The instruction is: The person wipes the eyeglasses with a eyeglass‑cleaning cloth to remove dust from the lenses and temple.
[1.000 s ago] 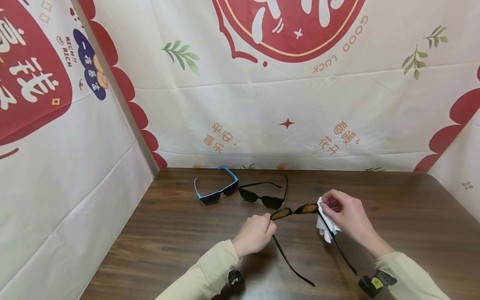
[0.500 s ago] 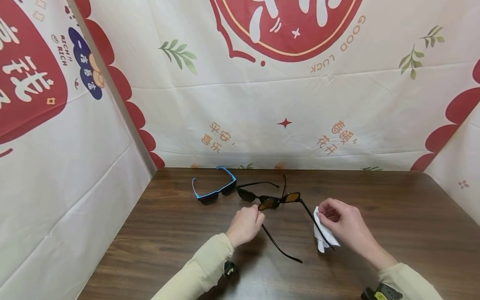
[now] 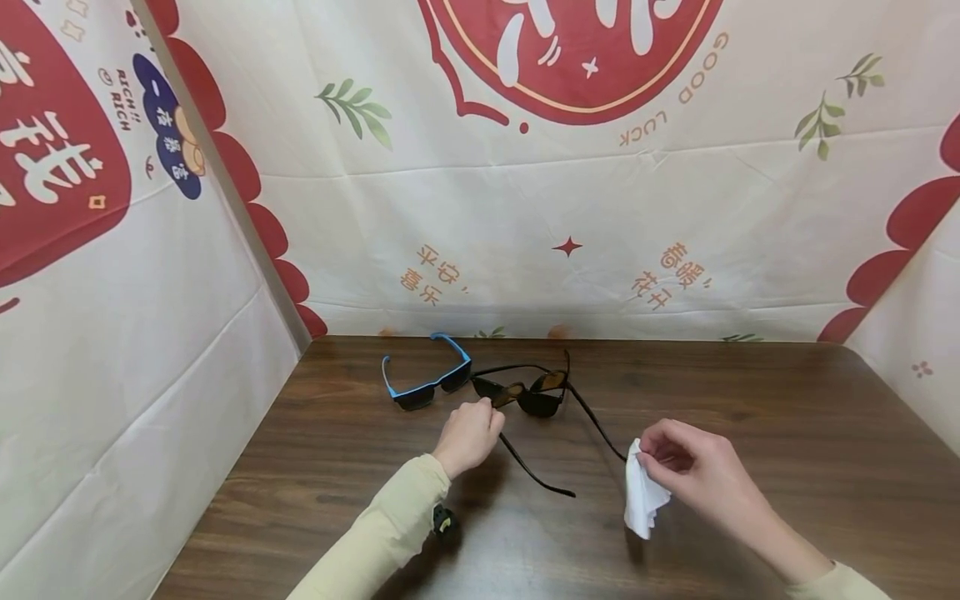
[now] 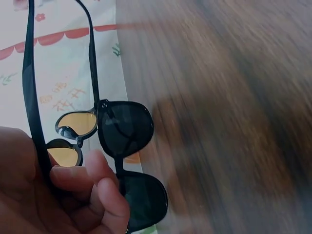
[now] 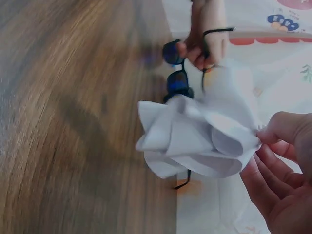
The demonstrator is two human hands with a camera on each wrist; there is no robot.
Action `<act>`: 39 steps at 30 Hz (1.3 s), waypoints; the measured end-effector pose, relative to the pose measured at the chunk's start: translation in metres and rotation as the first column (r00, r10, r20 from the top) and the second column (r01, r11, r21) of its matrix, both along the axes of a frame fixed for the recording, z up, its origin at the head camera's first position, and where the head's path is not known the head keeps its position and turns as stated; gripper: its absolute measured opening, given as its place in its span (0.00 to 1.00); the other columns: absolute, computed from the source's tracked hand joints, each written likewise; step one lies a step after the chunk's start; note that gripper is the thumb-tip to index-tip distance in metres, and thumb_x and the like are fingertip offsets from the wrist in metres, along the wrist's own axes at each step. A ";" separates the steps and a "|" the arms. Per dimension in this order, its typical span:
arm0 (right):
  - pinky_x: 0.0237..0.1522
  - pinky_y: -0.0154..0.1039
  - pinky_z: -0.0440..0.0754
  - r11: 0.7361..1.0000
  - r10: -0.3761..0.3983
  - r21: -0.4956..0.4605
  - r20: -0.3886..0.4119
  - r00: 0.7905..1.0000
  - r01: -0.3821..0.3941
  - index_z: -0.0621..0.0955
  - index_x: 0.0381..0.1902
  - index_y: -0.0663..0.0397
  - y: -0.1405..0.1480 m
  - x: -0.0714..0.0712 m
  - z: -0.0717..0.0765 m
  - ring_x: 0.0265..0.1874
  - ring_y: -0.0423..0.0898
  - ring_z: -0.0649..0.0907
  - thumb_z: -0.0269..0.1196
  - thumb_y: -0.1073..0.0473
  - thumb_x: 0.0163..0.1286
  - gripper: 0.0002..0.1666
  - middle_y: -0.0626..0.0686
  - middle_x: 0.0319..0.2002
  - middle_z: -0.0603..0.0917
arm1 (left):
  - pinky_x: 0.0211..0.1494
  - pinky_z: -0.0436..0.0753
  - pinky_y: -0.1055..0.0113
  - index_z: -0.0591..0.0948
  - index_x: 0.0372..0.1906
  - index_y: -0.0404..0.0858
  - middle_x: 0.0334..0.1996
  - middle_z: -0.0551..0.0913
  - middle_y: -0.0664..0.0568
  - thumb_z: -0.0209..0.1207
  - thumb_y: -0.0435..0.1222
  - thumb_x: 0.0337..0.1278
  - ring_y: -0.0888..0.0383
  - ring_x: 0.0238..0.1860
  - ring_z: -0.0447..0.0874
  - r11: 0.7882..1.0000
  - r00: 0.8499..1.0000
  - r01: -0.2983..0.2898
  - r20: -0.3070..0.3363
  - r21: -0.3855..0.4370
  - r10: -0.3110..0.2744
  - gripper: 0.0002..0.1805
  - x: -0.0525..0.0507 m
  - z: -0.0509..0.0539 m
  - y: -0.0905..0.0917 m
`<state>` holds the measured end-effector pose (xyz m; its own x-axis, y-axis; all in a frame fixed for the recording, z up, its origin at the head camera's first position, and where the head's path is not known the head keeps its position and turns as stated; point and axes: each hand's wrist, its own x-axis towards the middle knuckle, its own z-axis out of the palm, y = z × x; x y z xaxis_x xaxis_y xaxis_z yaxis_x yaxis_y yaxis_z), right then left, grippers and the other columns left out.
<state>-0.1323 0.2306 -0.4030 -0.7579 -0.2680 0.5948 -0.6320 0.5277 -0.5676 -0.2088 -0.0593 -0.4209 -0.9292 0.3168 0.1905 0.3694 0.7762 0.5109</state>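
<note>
My left hand (image 3: 470,433) grips one front corner of a pair of dark-framed sunglasses with amber-brown lenses (image 3: 551,381). Their open temples point back toward me. In the head view these overlap black sunglasses (image 3: 540,405) behind them; whether the two touch, I cannot tell. Close up in the left wrist view, the held pair's amber lens (image 4: 79,124) shows beside the black pair's dark lens (image 4: 126,127). Between thumb and fingertips my right hand (image 3: 705,475) pinches a white cloth (image 3: 643,496), which hangs down in folds (image 5: 195,134).
Blue-and-black sunglasses (image 3: 431,385) stand on the brown wooden table (image 3: 742,400), left of the black pair. A printed white cloth backdrop (image 3: 480,208) rises behind the table's far edge and along its left side.
My left hand has carried the amber-lens sunglasses left and away from me, over the black pair. The white cloth came clear of their temple; my right hand dropped slightly nearer to me.
</note>
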 end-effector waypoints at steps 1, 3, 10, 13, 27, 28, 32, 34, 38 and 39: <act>0.26 0.26 0.78 1.000 0.012 -0.008 -0.006 1.000 -0.012 0.79 0.30 0.48 0.000 0.002 0.001 0.23 0.35 0.81 0.70 0.79 0.47 0.22 0.44 0.27 0.81 | 0.17 0.61 0.68 0.64 0.18 0.41 0.14 0.61 0.54 0.47 0.31 0.63 0.59 0.13 0.58 1.000 1.000 -0.004 -0.003 -0.001 0.004 0.16 -0.001 -0.001 -0.001; 0.26 0.26 0.78 0.999 0.049 -0.021 -0.016 0.999 -0.050 0.79 0.31 0.48 -0.001 0.005 0.002 0.24 0.36 0.81 0.70 0.77 0.50 0.19 0.46 0.27 0.81 | 0.17 0.61 0.68 0.64 0.18 0.41 0.14 0.61 0.54 0.47 0.31 0.63 0.59 0.13 0.58 1.000 1.000 -0.015 -0.004 -0.006 0.015 0.16 -0.002 -0.002 -0.003; 0.29 0.26 0.78 0.987 0.158 0.000 -0.085 0.984 -0.159 0.80 0.34 0.49 -0.008 0.002 0.003 0.26 0.37 0.81 0.70 0.74 0.53 0.17 0.47 0.30 0.81 | 0.19 0.63 0.67 0.64 0.18 0.41 0.14 0.60 0.55 0.47 0.31 0.62 0.58 0.14 0.60 1.000 1.000 0.008 -0.001 0.006 -0.008 0.15 0.001 0.000 -0.002; 0.30 0.25 0.76 0.987 0.150 0.075 -0.169 0.974 -0.139 0.79 0.33 0.49 -0.009 -0.004 0.003 0.26 0.36 0.79 0.69 0.77 0.47 0.20 0.43 0.30 0.80 | 0.19 0.63 0.67 0.65 0.19 0.41 0.14 0.60 0.55 0.47 0.31 0.62 0.58 0.14 0.61 1.000 1.000 0.027 -0.005 0.004 -0.027 0.15 0.004 0.002 0.000; 0.25 0.36 0.76 0.949 0.038 0.313 -0.256 0.966 0.045 0.79 0.29 0.45 0.004 -0.034 -0.002 0.24 0.32 0.78 0.69 0.71 0.44 0.17 0.35 0.27 0.79 | 0.19 0.63 0.70 0.68 0.22 0.40 0.14 0.60 0.58 0.49 0.32 0.63 0.61 0.14 0.60 0.995 0.995 0.103 0.007 -0.017 -0.102 0.12 0.020 0.014 0.012; 0.24 0.35 0.76 0.948 0.034 0.315 -0.252 0.967 0.049 0.79 0.28 0.45 0.004 -0.036 -0.001 0.24 0.32 0.78 0.70 0.72 0.44 0.18 0.35 0.27 0.79 | 0.19 0.63 0.70 0.68 0.22 0.40 0.14 0.60 0.58 0.49 0.32 0.63 0.61 0.14 0.59 0.994 0.994 0.106 0.004 -0.021 -0.106 0.12 0.022 0.014 0.013; 0.27 0.40 0.77 0.937 -0.009 0.336 -0.243 0.970 0.093 0.80 0.29 0.46 0.006 -0.039 0.001 0.24 0.34 0.79 0.72 0.71 0.44 0.18 0.37 0.27 0.79 | 0.18 0.62 0.70 0.68 0.23 0.40 0.13 0.60 0.58 0.48 0.31 0.63 0.62 0.13 0.59 0.992 0.992 0.127 0.014 -0.022 -0.126 0.11 0.028 0.017 0.017; 0.29 0.45 0.77 0.929 -0.035 0.347 -0.253 0.967 0.125 0.80 0.29 0.46 0.007 -0.041 0.001 0.23 0.35 0.79 0.72 0.70 0.44 0.17 0.37 0.27 0.80 | 0.18 0.61 0.71 0.68 0.23 0.40 0.13 0.60 0.58 0.48 0.31 0.63 0.63 0.13 0.58 0.990 0.990 0.141 0.026 -0.015 -0.140 0.11 0.030 0.018 0.019; 0.27 0.47 0.76 0.926 -0.063 0.341 -0.287 0.956 0.163 0.80 0.29 0.47 0.006 -0.045 0.000 0.23 0.38 0.79 0.71 0.70 0.44 0.17 0.39 0.27 0.79 | 0.18 0.60 0.72 0.68 0.23 0.40 0.13 0.61 0.58 0.47 0.30 0.63 0.64 0.13 0.58 0.982 0.978 0.188 0.081 0.025 -0.190 0.12 0.034 0.020 0.021; 0.27 0.47 0.76 0.924 -0.069 0.341 -0.294 0.953 0.172 0.79 0.29 0.47 0.006 -0.046 -0.001 0.23 0.38 0.78 0.71 0.70 0.44 0.16 0.39 0.27 0.79 | 0.19 0.61 0.72 0.68 0.23 0.40 0.13 0.62 0.58 0.47 0.30 0.64 0.64 0.13 0.59 0.979 0.973 0.201 0.105 0.044 -0.204 0.12 0.035 0.020 0.022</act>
<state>-0.1782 0.2367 -0.4040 -0.6207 -0.4188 0.6628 -0.6529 0.7441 -0.1412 -0.1739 -0.0377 -0.4007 -0.8620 0.4959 0.1055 0.4583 0.6730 0.5806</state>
